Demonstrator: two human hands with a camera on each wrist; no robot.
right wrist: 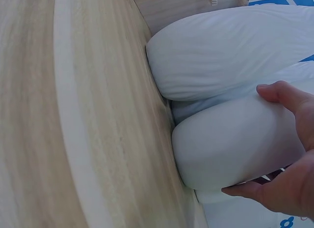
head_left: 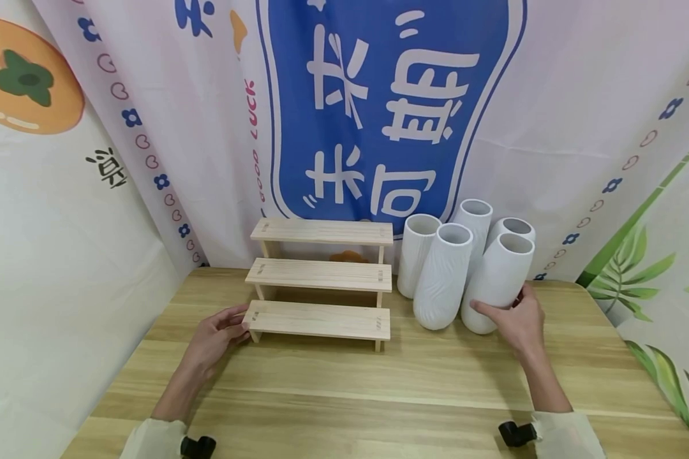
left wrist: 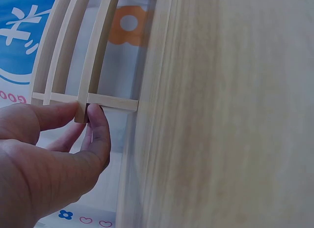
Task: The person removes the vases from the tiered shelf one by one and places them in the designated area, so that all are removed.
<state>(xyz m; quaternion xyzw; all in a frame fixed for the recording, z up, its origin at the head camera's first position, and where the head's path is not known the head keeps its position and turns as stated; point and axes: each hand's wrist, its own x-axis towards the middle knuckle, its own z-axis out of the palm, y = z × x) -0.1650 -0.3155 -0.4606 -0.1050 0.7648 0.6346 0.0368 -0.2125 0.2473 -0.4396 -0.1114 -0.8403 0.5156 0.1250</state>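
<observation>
A three-tier stepped wooden rack stands on the table. My left hand pinches the left end of its lowest step; the left wrist view shows fingers on both sides of that board. Over to the right, my right hand grips the front-right white vase low on its body, thumb on one side and fingers on the other. This vase looks smooth and stands upright on the table. Beside it is a white vase with a wavy carved surface.
Behind these two are more white vases: a ribbed one near the rack, a tall one at the back and another at the right. A printed cloth hangs behind the wooden table.
</observation>
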